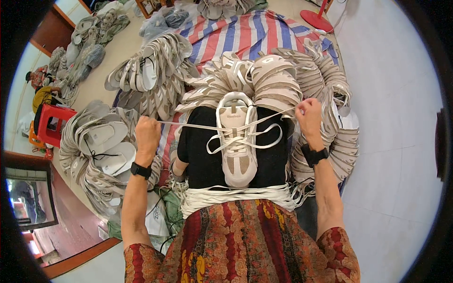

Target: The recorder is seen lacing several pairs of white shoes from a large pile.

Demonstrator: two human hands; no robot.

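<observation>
A beige and white sneaker upper (239,170) lies on my black-clad lap, toe toward me. Its white shoelace (234,141) is threaded in crossing rows, with loose loops spreading to both sides. My left hand (148,133) is closed on one lace end, drawn out to the left. Out to the right, my right hand (309,114) pinches the other end, higher up. Both lace ends run taut from the upper to my fingers. A bundle of white laces (236,195) lies across my waist.
Stacked shoe uppers (276,80) curve around my knees on a striped sheet (231,35). More stacks (101,137) stand at left, near a red stool (53,123). A red round base (316,21) stands far right. Another person (43,96) sits at far left.
</observation>
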